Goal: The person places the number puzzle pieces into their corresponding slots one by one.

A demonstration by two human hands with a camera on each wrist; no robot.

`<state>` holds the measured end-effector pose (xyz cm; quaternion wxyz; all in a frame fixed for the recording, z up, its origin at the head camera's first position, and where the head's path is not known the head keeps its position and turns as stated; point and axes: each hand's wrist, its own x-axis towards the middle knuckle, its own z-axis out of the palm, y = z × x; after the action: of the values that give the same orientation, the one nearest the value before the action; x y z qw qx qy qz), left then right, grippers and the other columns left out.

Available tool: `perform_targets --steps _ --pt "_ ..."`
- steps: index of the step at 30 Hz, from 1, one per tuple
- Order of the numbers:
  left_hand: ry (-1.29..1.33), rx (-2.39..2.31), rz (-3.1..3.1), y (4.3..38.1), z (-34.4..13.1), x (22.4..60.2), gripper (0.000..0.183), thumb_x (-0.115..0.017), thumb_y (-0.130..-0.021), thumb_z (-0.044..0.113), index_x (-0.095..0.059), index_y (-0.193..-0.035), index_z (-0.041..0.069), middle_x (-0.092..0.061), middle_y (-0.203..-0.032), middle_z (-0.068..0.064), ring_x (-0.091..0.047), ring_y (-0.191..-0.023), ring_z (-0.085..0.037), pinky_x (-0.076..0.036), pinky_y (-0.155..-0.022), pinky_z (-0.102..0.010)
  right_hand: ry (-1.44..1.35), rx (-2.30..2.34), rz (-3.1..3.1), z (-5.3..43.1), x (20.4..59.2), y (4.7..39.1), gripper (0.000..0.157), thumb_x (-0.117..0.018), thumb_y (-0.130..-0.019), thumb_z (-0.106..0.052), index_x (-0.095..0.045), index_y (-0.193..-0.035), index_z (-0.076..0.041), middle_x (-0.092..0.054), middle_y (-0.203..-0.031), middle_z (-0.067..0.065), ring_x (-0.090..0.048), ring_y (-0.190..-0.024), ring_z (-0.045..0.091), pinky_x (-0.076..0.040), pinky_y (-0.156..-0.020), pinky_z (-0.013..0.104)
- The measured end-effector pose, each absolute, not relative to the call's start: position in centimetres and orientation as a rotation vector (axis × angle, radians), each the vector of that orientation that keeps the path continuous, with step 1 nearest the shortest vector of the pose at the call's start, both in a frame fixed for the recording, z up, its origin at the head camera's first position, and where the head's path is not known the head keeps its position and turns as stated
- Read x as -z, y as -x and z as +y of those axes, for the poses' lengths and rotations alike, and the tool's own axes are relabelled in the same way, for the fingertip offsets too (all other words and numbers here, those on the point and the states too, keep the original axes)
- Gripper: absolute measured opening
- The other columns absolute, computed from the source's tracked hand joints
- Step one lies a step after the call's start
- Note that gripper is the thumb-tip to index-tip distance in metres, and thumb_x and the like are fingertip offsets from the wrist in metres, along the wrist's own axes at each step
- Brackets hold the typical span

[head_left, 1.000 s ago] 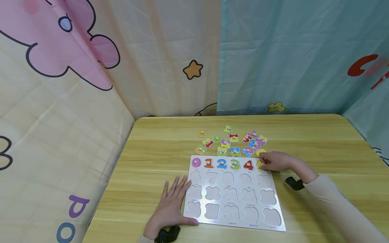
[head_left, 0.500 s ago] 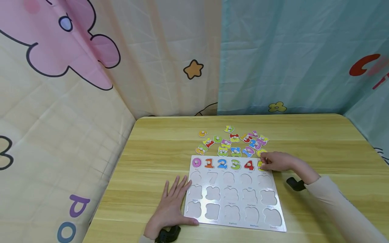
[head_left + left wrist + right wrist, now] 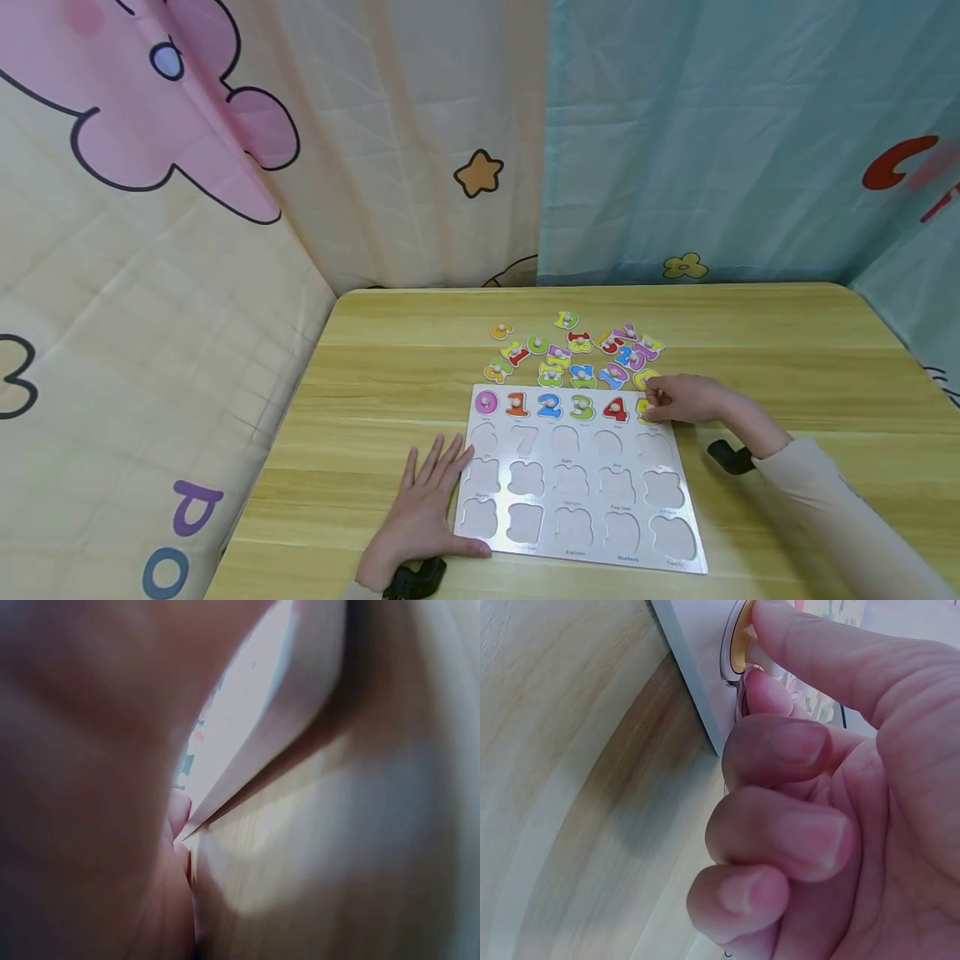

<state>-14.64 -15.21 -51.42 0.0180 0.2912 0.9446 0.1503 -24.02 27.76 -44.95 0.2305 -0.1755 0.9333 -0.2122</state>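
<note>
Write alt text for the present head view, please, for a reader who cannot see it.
The right hand pinches a yellow number piece at the upper right of a white puzzle board; the left hand touches its left and bottom edges. Numbers 0 to 4 sit in the top row; loose pieces lie beyond it on a wooden table.

I find the board (image 3: 592, 475) white with dark lettering (image 3: 575, 553). Along its far edge, from the left corner, I see purple 0 (image 3: 487, 402), orange-red 1 (image 3: 517, 405), blue 2 (image 3: 549, 406), green 3 (image 3: 582, 407), red 4 (image 3: 616, 409); at the far right corner, a yellow piece (image 3: 642, 408). The desk (image 3: 787, 350) is yellow-brown, wood-grained. Beyond its far edge, a teal cloth (image 3: 712, 150) bears a yellow flower (image 3: 686, 266). My right sleeve (image 3: 847, 500) is cream.
</note>
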Motion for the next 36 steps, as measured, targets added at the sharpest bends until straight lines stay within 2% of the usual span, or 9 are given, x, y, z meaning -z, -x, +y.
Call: perform_targets --steps 28,32,36 --pt "-0.920 -0.473 2.938 14.7 -15.2 51.7 0.128 -0.057 -0.054 0.089 -0.022 -0.152 0.014 -0.010 -0.158 -0.005 -0.003 -0.143 -0.029 0.005 -0.110 -0.055 0.435 0.543 2.632 27.8 45.1 23.8 0.032 -0.067 -0.087 -0.039 -0.049 -0.080 -0.013 -0.043 -0.064 -0.003 -0.042 -0.058 0.013 -0.028 -0.054 0.028" --pt "-0.922 -0.461 2.947 14.6 -15.3 51.6 0.128 -0.056 -0.055 0.089 -0.022 -0.152 0.013 -0.011 -0.158 -0.006 -0.003 -0.143 -0.030 0.004 -0.110 -0.056 0.430 0.548 2.697 26.5 44.8 25.0 0.032 -0.064 -0.089 -0.041 -0.051 -0.081 -0.013 -0.044 -0.063 -0.002 -0.043 -0.055 0.014 -0.031 -0.051 0.028" --pt "-0.917 -0.470 2.941 14.6 -15.2 51.7 0.128 -0.056 -0.055 0.089 -0.022 -0.152 0.014 -0.011 -0.158 -0.005 -0.002 -0.143 -0.029 0.004 -0.110 -0.055 0.492 0.558 2.793 23.7 44.9 27.2 0.026 -0.063 -0.091 -0.035 -0.052 -0.088 -0.012 -0.047 -0.062 -0.001 -0.045 -0.053 0.015 -0.035 -0.049 0.029"
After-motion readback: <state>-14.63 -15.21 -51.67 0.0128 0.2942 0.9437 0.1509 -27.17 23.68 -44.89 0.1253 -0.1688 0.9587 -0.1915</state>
